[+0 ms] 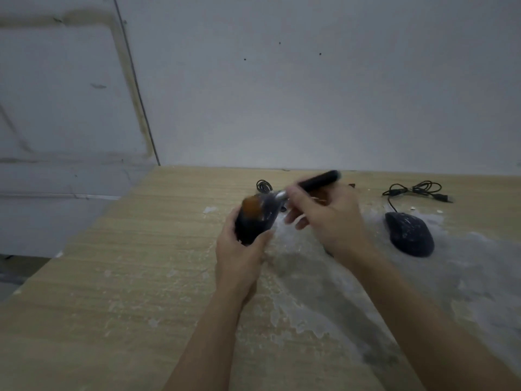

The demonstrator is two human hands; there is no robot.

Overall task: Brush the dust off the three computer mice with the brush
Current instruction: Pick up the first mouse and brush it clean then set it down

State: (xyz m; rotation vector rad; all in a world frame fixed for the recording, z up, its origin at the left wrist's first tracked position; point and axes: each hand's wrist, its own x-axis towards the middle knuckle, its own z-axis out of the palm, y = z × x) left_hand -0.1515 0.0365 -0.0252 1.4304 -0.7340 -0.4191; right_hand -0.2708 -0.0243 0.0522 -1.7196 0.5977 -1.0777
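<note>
The left hand (239, 258) held 1 black mouse (253, 221) above the table (112, 277), its grip curled around the lower body of the mouse; the right hand (324, 218) pinched the brush (307, 183) by its dark handle, and the orange bristles touched the top of this mouse; a 2nd mouse (410, 235) lay on the table to the right, well apart, dusty, with its cable (414, 190) coiled behind it; white dust covered the table around it.
</note>
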